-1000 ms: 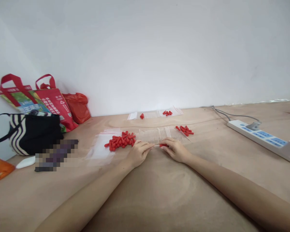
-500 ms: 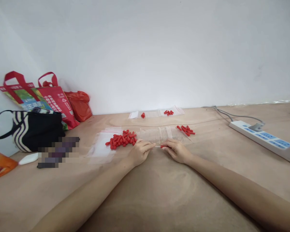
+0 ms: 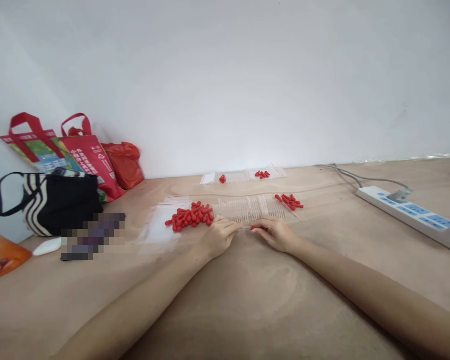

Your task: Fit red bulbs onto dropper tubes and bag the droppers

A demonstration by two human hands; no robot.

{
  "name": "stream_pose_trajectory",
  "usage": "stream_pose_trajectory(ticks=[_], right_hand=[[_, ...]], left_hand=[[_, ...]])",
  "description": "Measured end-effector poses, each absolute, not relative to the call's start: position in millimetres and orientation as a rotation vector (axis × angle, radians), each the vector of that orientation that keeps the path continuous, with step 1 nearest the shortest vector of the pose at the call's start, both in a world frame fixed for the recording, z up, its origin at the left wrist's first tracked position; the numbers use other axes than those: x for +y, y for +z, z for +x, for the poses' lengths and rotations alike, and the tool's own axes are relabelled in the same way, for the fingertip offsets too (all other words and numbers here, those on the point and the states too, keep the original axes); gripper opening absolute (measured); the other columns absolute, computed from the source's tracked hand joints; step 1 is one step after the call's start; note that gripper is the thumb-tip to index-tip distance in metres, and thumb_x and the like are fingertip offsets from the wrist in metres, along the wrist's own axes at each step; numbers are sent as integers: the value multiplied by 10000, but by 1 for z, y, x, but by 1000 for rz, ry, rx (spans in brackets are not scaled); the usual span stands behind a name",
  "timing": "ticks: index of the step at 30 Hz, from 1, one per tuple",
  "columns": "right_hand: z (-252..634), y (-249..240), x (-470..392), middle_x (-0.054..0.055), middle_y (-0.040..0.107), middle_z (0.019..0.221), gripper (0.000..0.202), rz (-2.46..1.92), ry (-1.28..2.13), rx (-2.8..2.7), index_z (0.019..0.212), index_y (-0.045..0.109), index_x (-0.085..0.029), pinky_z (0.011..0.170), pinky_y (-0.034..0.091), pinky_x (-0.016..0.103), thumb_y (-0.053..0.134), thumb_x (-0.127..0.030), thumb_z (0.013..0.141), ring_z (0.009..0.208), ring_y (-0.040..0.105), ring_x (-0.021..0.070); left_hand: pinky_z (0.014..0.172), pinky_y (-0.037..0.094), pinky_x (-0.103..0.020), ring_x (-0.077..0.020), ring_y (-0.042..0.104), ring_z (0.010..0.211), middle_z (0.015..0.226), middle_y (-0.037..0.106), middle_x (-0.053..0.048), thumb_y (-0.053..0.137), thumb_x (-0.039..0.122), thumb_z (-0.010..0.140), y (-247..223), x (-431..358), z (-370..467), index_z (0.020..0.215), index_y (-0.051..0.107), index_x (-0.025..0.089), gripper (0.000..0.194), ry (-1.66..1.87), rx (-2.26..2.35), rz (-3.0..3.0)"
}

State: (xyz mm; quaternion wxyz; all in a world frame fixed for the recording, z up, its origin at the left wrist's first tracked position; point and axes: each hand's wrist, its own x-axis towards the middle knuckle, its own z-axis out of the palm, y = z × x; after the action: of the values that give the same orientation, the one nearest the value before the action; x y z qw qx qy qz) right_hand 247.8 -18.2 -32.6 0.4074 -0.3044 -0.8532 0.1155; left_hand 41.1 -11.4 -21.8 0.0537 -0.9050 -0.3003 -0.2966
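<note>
Both hands meet at the middle of the table in the head view. My left hand (image 3: 219, 236) is closed on one end of a thin clear glass dropper tube (image 3: 246, 228). My right hand (image 3: 275, 233) pinches a red rubber dropper bulb (image 3: 252, 228) at the tube's other end; fingers partly cover it. Just behind the hands lies a row of clear tubes (image 3: 243, 207). Left of them is a heap of red bulbs (image 3: 189, 216), and a smaller group of red bulbs (image 3: 290, 201) lies to the right, with one tube slanting beside it.
Clear plastic bags (image 3: 159, 235) lie under and beside the heap. Farther back is another bag (image 3: 240, 177) with tubes and red bulbs. Shopping bags (image 3: 88, 165) and a black bag (image 3: 65, 202) stand at left. A power strip (image 3: 408, 215) with a grey cable lies at right.
The whole view has shifted slightly to the right. Both hands keep their grip, and the red bulb shows a little less beyond the right fingers.
</note>
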Motion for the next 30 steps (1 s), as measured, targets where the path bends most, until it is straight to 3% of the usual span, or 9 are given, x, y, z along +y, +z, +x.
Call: stream_pose_trajectory(ticks=[21,30], right_hand=[[242,-33,-16,66,595,756,189,-776,79,-2288,852,567,-166,642,410,289,404,-261,841,706,521,163],[251,-29,-11,56,604,765,158,-796,200,-2179,858,578,-169,675,405,279,445,-251,833,728,519,147]], left_hand=[[649,357,-297,-140,603,630,738,680,-28,372,157,854,-23,-14,48,853,593,165,221,-956,-855,-2756],[680,359,-296,-145,587,678,777,679,-22,433,273,860,-20,-11,46,858,602,169,199,-999,-961,-2713]])
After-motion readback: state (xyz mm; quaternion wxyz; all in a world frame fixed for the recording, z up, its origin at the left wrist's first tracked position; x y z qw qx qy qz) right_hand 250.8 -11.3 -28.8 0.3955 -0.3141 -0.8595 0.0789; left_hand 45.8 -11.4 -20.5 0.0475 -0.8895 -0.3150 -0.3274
